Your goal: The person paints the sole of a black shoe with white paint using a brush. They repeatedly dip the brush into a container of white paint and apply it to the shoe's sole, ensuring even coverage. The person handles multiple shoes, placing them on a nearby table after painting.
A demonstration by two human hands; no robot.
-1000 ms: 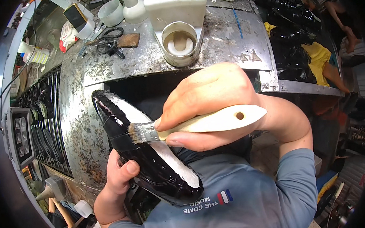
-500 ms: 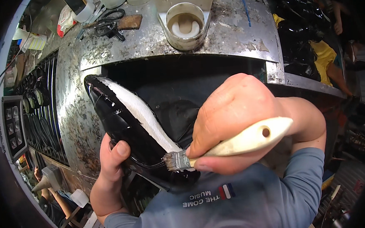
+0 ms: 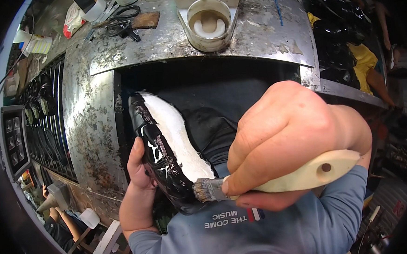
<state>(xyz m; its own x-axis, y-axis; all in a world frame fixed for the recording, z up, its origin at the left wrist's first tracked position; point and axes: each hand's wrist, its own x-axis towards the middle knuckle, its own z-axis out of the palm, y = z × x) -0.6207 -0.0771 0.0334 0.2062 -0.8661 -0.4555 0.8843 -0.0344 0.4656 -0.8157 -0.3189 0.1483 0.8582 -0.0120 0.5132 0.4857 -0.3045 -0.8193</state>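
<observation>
Below the glue pot (image 3: 208, 22) on the spattered metal tabletop (image 3: 161, 45), I hold a black glossy shoe (image 3: 161, 153) sole-up over my lap. My left hand (image 3: 139, 177) is clamped around its upper from beneath; my right hand (image 3: 288, 136) is closed on a pale-handled brush (image 3: 281, 180), bristles touching the white sole's near end. I judge the shoe light, fairly stiff, slick where glossy and tacky where coated, best gripped by the upper. Its long axis runs from the pot toward my chest.
</observation>
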